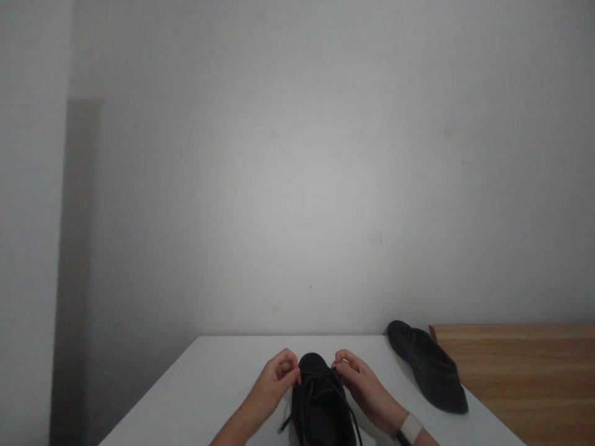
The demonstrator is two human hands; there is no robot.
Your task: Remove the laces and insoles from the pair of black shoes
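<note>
Black shoe (320,399) midtable: L hand (274,381), R hand (360,384) pinching laces (edges clear).

No text, label, brand or number can be read — not anywhere.

Dim, soft light brightens the wall (307,186) centre; corners darken, perhaps vignetting.

You have a white table (218,378) before you, its far edge at the wall. One black shoe (320,402) lies near you, another black shoe (427,365) at its right edge beside a wooden surface (525,371).
</note>
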